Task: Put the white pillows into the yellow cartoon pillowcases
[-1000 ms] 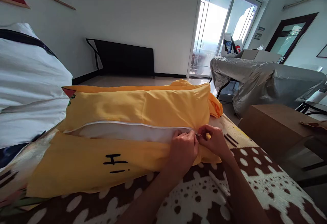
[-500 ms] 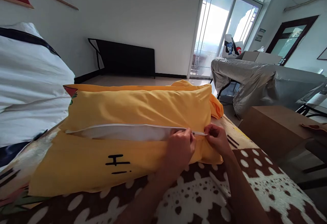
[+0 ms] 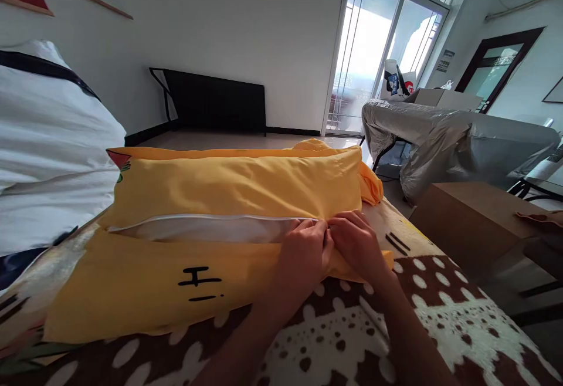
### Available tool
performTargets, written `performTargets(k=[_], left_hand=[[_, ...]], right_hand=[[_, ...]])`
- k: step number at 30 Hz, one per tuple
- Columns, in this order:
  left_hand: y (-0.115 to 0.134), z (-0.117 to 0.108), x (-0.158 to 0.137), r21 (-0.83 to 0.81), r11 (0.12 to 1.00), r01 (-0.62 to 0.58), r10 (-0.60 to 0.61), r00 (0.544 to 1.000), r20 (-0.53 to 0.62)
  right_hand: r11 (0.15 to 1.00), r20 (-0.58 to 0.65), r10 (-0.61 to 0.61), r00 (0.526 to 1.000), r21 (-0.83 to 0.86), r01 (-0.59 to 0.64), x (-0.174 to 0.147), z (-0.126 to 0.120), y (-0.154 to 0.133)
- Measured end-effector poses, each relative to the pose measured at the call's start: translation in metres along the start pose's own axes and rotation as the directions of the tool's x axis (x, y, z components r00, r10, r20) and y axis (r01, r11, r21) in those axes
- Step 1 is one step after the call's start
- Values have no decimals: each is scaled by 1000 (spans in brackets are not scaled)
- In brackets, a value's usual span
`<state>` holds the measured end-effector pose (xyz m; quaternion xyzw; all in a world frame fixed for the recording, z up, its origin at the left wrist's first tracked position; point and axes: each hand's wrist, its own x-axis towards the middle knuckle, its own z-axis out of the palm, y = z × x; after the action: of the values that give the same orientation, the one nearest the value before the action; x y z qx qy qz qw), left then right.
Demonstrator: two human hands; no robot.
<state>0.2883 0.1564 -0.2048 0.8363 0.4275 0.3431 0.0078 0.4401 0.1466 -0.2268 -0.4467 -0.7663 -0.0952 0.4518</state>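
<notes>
A yellow pillowcase [image 3: 237, 183] with a white pillow [image 3: 211, 229] inside lies across the bed, its long zipper opening gaping toward me. The white zipper edge [image 3: 176, 217] runs along the upper side of the gap. Near the opening's right end, my left hand [image 3: 305, 251] is closed, its fingers pinching the zipper edge. Right beside it, my right hand [image 3: 356, 239] is closed on the zipper too, fingertips touching those of the left. The slider is hidden behind the fingers. Black printed marks show on the lower yellow panel.
Under the pillow spreads a brown-and-white patterned blanket [image 3: 325, 339]. White bedding [image 3: 53, 139] with dark bands is piled at the left. A cardboard box [image 3: 470, 216] stands at the right, before a table [image 3: 461, 139] covered in plastic. A black folded panel [image 3: 215, 101] leans against the wall.
My right hand has moved left from the zipper's right end to meet my left hand. The left hand stays near the same spot, and the opening's right end is now covered by fingers.
</notes>
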Motion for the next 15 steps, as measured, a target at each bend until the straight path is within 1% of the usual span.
performTargets(k=[2, 4, 6, 8, 11, 15], left_hand=[[2, -1, -1, 67, 998, -10, 10, 1000, 4], [5, -1, -2, 137, 990, -17, 13, 999, 34], [7, 0, -4, 220, 976, -10, -5, 998, 63], [7, 0, -5, 289, 957, 10, -31, 997, 65], [3, -2, -3, 325, 945, 45, -58, 998, 30], [-6, -13, 2, 321, 934, 155, -167, 986, 12]], right_hand=[[1000, -29, -19, 999, -13, 19, -2, 9, -1], [999, -49, -29, 998, -20, 28, -3, 14, 0], [999, -58, -31, 998, -26, 29, -4, 17, 1], [999, -63, -26, 998, -31, 24, -5, 18, 2], [999, -65, -16, 998, -39, 13, -5, 17, 5], [999, -89, 41, 995, -23, -43, -6, 15, 8]])
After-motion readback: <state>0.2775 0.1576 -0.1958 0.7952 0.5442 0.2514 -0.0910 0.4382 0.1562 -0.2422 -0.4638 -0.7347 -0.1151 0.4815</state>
